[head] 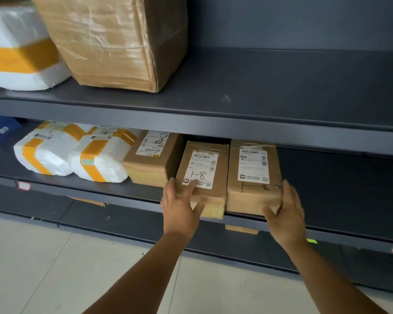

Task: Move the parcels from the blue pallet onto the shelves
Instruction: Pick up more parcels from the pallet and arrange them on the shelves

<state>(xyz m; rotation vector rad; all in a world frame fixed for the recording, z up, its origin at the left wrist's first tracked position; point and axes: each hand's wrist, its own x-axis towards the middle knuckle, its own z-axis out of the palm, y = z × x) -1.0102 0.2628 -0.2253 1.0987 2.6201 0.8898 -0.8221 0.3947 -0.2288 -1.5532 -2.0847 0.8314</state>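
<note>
Two small brown cardboard parcels lie side by side on the middle shelf (340, 177), each with a white label and "1-8" handwritten on it. My left hand (182, 205) holds the near left corner of the left parcel (204, 171), fingers on top and thumb against its front. My right hand (286, 211) grips the near right corner of the right parcel (252, 175). Both parcels stick out slightly past the shelf's front edge. The blue pallet is not in view.
Left of them on the same shelf sit a third brown box (152, 159), two white foam boxes with yellow tape (48, 152) (102, 159) and a blue bag (0, 130). The upper shelf (259, 87) carries a large taped carton (118, 39) and a foam box (21, 51).
</note>
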